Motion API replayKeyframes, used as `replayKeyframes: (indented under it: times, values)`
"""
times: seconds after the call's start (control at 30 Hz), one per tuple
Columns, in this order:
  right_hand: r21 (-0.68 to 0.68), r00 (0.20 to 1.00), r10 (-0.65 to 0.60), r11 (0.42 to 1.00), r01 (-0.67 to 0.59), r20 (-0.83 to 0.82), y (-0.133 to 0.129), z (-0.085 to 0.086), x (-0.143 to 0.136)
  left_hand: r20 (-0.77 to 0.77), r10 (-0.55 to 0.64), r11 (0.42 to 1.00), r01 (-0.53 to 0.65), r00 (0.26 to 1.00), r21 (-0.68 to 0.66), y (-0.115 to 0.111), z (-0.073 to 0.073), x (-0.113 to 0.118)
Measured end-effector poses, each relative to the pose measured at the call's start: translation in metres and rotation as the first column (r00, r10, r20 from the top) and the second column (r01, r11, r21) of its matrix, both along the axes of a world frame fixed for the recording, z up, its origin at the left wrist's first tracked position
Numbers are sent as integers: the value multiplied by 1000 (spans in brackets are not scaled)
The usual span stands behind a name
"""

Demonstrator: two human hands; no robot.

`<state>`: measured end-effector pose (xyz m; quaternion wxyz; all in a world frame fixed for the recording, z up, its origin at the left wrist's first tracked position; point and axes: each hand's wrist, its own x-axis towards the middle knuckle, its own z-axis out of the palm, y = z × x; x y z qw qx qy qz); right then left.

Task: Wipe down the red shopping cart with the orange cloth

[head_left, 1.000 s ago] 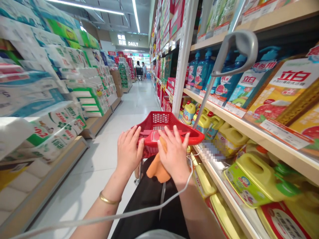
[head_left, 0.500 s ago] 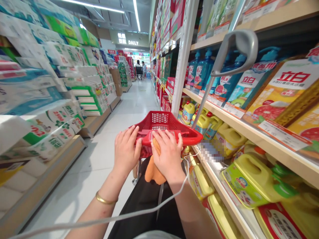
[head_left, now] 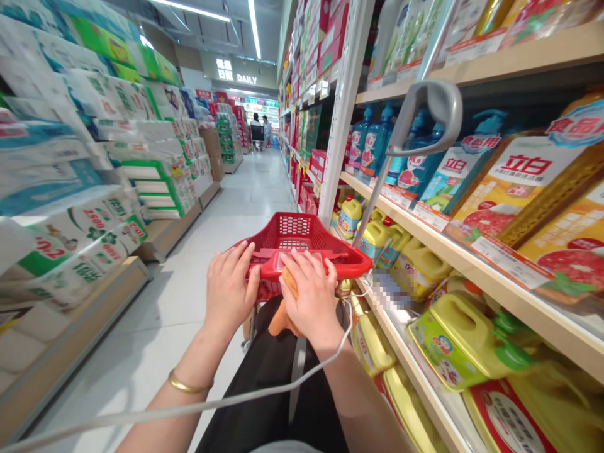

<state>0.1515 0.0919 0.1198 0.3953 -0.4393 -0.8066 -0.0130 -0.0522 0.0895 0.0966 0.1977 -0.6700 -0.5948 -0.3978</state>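
Both hands rest on the red handlebar (head_left: pixel 356 264) of a red plastic shopping cart (head_left: pixel 293 221). At its left end, my left hand (head_left: pixel 231 277) curls its fingers over the bar, with the thumb on the near side. Near the middle, my right hand (head_left: pixel 309 286) has its fingers over the bar and presses an orange cloth (head_left: pixel 284 319) against it. Part of the cloth is hidden by the palm, and the rest hangs below. A grey loop handle (head_left: pixel 427 119) on a metal pole stands at the cart's right side.
Shelves of blue pump bottles (head_left: pixel 375 141) and yellow detergent jugs (head_left: pixel 465 340) line the right, close to the cart. Stacked tissue packs (head_left: pixel 89 236) stand on the left. A tiled aisle (head_left: pixel 255 182) runs ahead, with people (head_left: pixel 261 129) far off. A white cable (head_left: pixel 189 412) crosses my forearms.
The cart, hands and shelves all sit slightly further left in view. The hanging end of the orange cloth has swung up and looks shorter. Both hands keep their places on the handlebar.
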Motion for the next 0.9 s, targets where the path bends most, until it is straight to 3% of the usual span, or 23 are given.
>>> replayKeyframes:
  times: [0.13,0.4,0.53,0.9]
  values:
    - [17,1000,29,999,-29,5,12,-1,-1,-8,20,1000,-20,1000,-12,2,1,-4]
    - [33,998,59,998,-58,-12,51,-5,5,-39,109,994,-109,993,3,16,4,11]
    - [43,996,87,995,-86,-19,68,-7,0,-110,142,989,-145,984,-22,27,6,3]
    - [59,992,124,991,-122,-32,131,-10,-21,-167,193,938,-231,967,-256,98,41,-37]
